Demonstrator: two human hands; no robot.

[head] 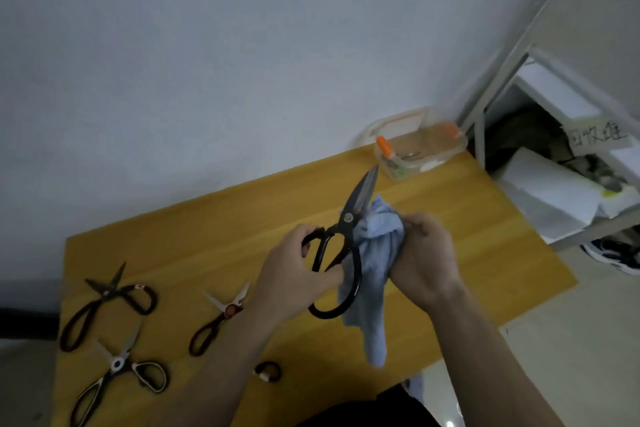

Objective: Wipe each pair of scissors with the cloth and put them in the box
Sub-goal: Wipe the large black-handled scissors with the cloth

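Note:
Above the yellow table point(485, 218), my left hand point(294, 270) grips the handles of large black scissors point(349, 218), blades closed and pointing up and away. My right hand point(422, 253) holds a bunched light-blue cloth point(374, 253) against the right side of the scissors near the pivot; the cloth's tail hangs down. A clear plastic box point(420, 146) with orange clips stands open at the table's far right corner, small items inside. Three more pairs of scissors lie at the left: black ones point(107, 305), silver-and-black ones point(121, 374) and brown-handled ones point(221, 319).
A grey-white wall rises behind the table. A white metal shelf frame point(519, 80) stands to the right with white bags and clutter under it. A sneaker point(616, 255) lies on the floor. A dark handle loop point(268, 371) shows beneath my left forearm.

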